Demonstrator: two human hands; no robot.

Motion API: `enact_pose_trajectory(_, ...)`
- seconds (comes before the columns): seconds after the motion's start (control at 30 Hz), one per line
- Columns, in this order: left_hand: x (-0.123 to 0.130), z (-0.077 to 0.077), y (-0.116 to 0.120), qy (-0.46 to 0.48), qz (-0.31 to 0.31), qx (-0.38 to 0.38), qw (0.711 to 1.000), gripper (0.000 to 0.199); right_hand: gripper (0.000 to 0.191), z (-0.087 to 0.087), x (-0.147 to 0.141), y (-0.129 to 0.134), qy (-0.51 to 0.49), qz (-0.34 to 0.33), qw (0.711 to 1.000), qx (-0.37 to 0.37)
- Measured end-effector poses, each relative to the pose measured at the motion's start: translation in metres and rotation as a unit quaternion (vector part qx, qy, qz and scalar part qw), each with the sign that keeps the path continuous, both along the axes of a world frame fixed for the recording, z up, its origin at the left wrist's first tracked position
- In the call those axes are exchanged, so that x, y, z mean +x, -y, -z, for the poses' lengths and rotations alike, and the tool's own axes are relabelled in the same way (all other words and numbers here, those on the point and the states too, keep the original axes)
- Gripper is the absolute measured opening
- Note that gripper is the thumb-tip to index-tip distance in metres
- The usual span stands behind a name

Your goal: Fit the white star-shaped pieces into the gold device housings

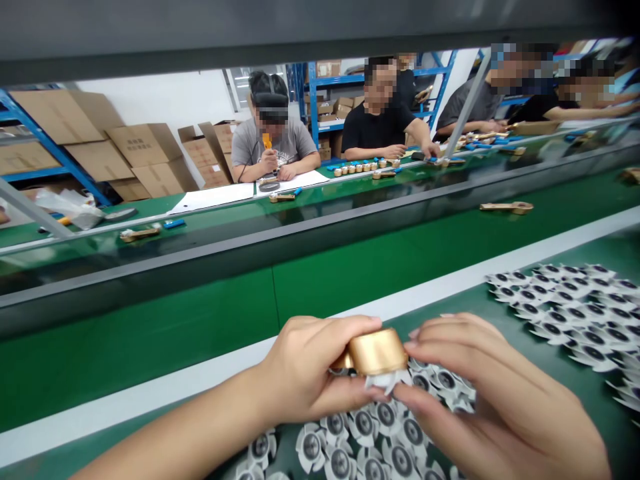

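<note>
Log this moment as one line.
left hand: gripping shiny gold rounded part; right hand: at its side, by white bladed wheel underneath; surroundings: dark-hubbed white bladed wheels on green tabletop

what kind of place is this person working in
Probably a small factory's assembly line: people work along a long green belt, many matching white fans lie close by, and cardboard boxes stand stacked behind.

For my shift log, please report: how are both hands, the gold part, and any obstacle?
Left hand grips gold part. Right hand at its other side, grip unclear. White fan at its underside. More fans on table below, no obstacle seen.
</note>
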State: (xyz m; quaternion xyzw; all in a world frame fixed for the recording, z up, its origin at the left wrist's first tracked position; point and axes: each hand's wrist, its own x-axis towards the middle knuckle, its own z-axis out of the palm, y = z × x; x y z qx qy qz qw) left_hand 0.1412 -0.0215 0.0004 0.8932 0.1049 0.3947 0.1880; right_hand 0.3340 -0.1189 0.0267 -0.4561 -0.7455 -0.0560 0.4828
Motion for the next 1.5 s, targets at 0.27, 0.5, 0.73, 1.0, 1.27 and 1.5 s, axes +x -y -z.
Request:
enact_pose_trajectory(0.27,-0.002,-0.001,-0.005,0.012,0.029,0.032,0.999,0.055,0.017,-0.002,-0.001,0.003,-0.031,-0.051,0.998,-0.016)
enact_pose_trajectory(0.5,-0.003,0.003,-0.006,0.015,0.027,0.023,0.999,0.058,0.018,-0.003,0.000,0.002,-0.042,-0.050,0.998,-0.025)
enact_pose_trajectory(0.73,0.003,-0.002,-0.002,0.072,0.058,-0.261,0.961,0.047,0.017,-0.002,-0.003,0.000,-0.036,-0.020,0.999,-0.020)
enact_pose_trajectory(1.0,0.012,-0.004,0.001,0.083,0.141,-0.536,0.828,0.038,0.017,0.000,-0.003,-0.003,-0.038,-0.011,0.999,-0.029)
enact_pose_trajectory(1.27,-0.002,0.018,-0.051,-0.041,-0.122,-0.447,0.885,0.039,0.013,0.011,0.001,-0.004,-0.143,0.006,0.979,-0.144)
enact_pose_trajectory(1.5,-0.034,0.031,-0.099,-0.181,-0.350,-0.286,0.874,0.036,0.031,0.021,0.011,-0.014,-0.491,-0.258,0.734,-0.392)
